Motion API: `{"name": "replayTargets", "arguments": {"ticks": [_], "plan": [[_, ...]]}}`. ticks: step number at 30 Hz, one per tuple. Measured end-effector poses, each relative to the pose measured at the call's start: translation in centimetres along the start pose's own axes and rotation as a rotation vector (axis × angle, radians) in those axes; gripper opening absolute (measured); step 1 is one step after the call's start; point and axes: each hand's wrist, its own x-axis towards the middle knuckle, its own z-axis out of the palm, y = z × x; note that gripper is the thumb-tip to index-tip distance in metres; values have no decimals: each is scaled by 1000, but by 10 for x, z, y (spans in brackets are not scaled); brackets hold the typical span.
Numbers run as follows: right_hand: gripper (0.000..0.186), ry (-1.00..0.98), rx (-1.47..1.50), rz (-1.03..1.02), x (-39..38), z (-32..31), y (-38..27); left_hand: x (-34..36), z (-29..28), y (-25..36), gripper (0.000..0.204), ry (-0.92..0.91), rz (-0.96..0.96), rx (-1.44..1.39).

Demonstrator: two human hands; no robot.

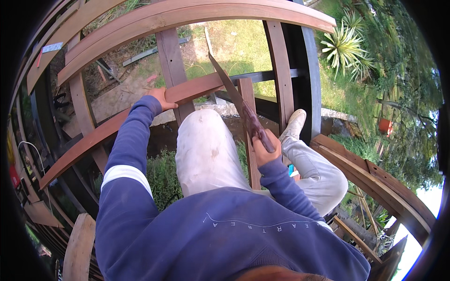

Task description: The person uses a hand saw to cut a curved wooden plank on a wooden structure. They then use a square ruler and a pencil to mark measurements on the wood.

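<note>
My right hand [268,147] is wrapped round the dark wooden handle of a handsaw [233,90]. Its long blade slants up and left, against the right end of a reddish-brown wooden plank [199,89]. On that same plank, some way left of the blade, my left hand [162,98] grips the board, thumb on the near side and the other fingers partly hidden. My left knee, in pale trousers, is close to the plank's near edge. An upright timber piece [247,93] stands just right of the blade.
Crossing beams [172,61] form an open frame, with grass and soil visible far below. A long curved-looking board [201,13] spans the far side. My right shoe [294,124] is beside a dark metal beam [313,84]. More boards [375,180] lie at the right.
</note>
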Motion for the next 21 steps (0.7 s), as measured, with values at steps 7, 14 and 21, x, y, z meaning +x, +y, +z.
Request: {"name": "replayTargets", "arguments": {"ticks": [7,14,21], "plan": [[9,10,114,-54,42,26,-1,9,4,-1,84,-92,21,0],[5,6,-4,8,-65,-37,7,-5,16,-9,79,-50,12,-15],[11,77,62,-129,73,51,4,12,4,-1,76,-45,41,20]]}}
